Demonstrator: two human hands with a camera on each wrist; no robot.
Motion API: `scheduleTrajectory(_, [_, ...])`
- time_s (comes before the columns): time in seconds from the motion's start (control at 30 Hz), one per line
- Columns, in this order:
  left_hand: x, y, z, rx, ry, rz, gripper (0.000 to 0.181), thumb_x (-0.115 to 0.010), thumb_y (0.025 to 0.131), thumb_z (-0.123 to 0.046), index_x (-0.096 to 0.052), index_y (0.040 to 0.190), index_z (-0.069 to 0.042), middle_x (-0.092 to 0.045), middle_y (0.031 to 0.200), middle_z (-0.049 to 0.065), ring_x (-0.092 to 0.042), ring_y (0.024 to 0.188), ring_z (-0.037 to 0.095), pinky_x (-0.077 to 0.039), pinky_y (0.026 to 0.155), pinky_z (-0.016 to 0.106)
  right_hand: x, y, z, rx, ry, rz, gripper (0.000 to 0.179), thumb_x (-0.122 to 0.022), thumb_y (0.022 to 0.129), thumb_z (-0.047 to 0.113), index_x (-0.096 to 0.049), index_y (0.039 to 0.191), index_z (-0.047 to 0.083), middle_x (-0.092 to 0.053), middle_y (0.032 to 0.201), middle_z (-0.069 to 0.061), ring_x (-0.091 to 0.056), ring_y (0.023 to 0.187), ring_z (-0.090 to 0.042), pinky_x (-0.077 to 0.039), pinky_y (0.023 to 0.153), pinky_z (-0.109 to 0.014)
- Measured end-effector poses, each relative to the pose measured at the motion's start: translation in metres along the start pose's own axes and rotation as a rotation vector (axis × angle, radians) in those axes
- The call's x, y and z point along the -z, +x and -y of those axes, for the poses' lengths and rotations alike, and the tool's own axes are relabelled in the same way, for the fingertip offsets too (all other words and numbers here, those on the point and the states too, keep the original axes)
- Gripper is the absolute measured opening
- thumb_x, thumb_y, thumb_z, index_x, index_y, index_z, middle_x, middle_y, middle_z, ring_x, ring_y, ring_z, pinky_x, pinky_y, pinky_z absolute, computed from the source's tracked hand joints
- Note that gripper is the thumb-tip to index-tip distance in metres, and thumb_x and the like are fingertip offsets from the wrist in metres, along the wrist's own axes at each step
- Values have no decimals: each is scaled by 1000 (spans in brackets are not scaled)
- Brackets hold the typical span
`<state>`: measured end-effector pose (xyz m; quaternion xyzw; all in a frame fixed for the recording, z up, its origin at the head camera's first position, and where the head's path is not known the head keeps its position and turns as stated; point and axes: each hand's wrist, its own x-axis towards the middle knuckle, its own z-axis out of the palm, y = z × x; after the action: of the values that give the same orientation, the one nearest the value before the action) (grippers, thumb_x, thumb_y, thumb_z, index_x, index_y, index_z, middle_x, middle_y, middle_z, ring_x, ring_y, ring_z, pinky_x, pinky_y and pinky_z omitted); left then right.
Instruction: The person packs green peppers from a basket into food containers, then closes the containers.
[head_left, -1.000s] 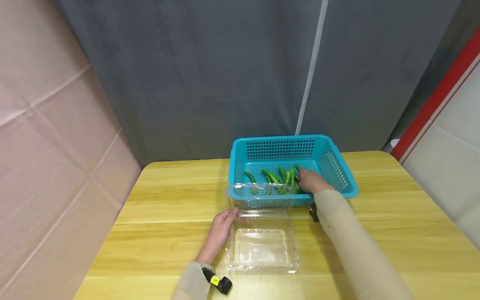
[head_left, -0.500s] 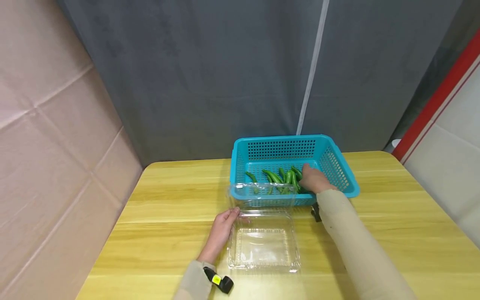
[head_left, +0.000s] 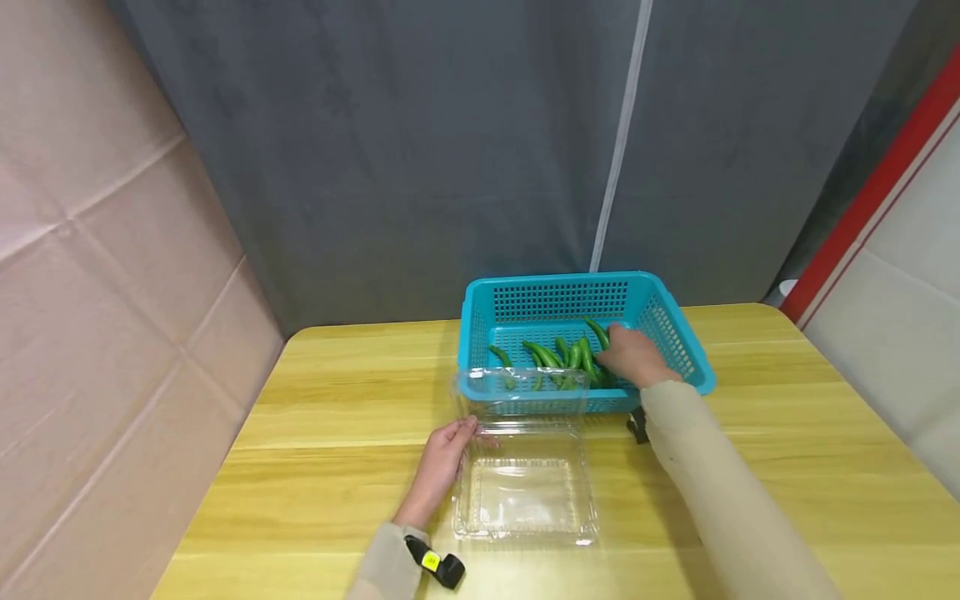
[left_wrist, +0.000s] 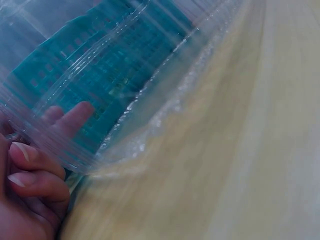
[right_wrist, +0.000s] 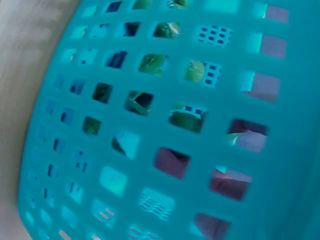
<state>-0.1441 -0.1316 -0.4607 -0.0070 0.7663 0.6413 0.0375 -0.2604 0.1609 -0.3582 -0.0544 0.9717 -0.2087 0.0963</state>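
On the clear container [head_left: 523,487] at ten o'clock, the left hand [head_left: 442,457] pinches; beyond one, the right hand [head_left: 632,356], seemingly gripping a green pepper [head_left: 597,332], should squeeze lightly.

One screened booth of makeshift build, as it stands around me: dark grey curtain [head_left: 412,150] with a pale vertical strip [head_left: 621,142] at the back, fold-creased pinkish sheeting [head_left: 105,292] at the left, white sheeting [head_left: 900,333] edged by a red band [head_left: 878,192] at the right. Within, one wood-grain table [head_left: 337,400], far corners rounded, and a small black camera [head_left: 451,572] strapped at a sleeve [head_left: 384,560], the fittings of a recording set-up. Kind of building beyond the hangings: cannot be told.
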Motion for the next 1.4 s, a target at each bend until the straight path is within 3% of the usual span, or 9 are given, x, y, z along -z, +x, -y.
scheduleTrajectory(0.2, [1,-6,-11,-1,-1,18,37,-44,92,-41,-66,94,-11,-44,47,-1,-28,31,3,-24,30,23,2,-3,4,-1,10,-26,57,-52,86,18,-28,132,-6,-53,105,-26,-52,75,-30,-41,58,-38])
scheduleTrajectory(0.47, [0,3,10,-18,35,-14,43,-44,87,-54,-68,90,-18,-39,42,-1,-26,32,10,-22,27,27,4,-11,10,28,70,-74,54,-48,86,15,-29,134,-1,-56,73,-13,-41,49,-20,-33,46,-32])
scheduleTrajectory(0.73, [0,-6,-12,-1,25,5,38,-44,92,-41,-66,96,-10,-34,42,-4,-27,33,5,-25,30,23,10,-21,13,51,107,-133,55,-48,87,15,-25,136,3,-48,56,-6,-36,41,-15,-32,40,-30])
scheduleTrajectory(0.8, [1,-5,-9,4,20,9,38,-45,92,-41,-66,96,-10,-35,42,-3,-28,32,5,-25,30,23,11,-24,13,57,112,-146,54,-47,88,15,-25,136,3,-43,51,-4,-33,39,-15,-31,39,-29])
scheduleTrajectory(0.87, [1,-3,-5,4,20,10,39,-44,91,-44,-67,95,-12,-46,47,-3,-28,32,5,-25,30,23,12,-25,13,67,117,-169,53,-46,88,15,-25,136,4,-42,50,-4,-33,38,-15,-30,37,-28])
scheduleTrajectory(0.97, [0,2,7,9,23,0,43,-45,87,-53,-67,93,-17,-47,47,-3,-28,32,8,-24,29,24,13,-27,14,79,127,-201,52,-45,88,14,-26,135,5,-47,54,-5,-35,39,-16,-31,37,-29])
scheduleTrajectory(1.13, [0,3,10,2,29,-15,45,-45,85,-56,-67,92,-17,-43,46,2,-28,33,9,-25,29,25,17,-32,15,104,140,-258,50,-46,89,15,-28,135,5,-56,69,-11,-40,43,-18,-34,39,-30])
scheduleTrajectory(1.3, [0,-3,-6,2,16,10,40,-45,91,-44,-67,93,-11,-53,55,12,-28,32,5,-24,29,23,21,-39,18,126,171,-308,50,-45,90,15,-27,136,6,-57,101,-18,-46,49,-19,-37,41,-30])
scheduleTrajectory(1.4, [0,-9,-18,-1,22,11,37,-45,93,-37,-66,95,-6,-45,50,11,-28,33,5,-25,30,22,24,-45,21,134,180,-345,51,-46,90,16,-27,137,7,-55,109,-19,-50,56,-21,-38,42,-31])
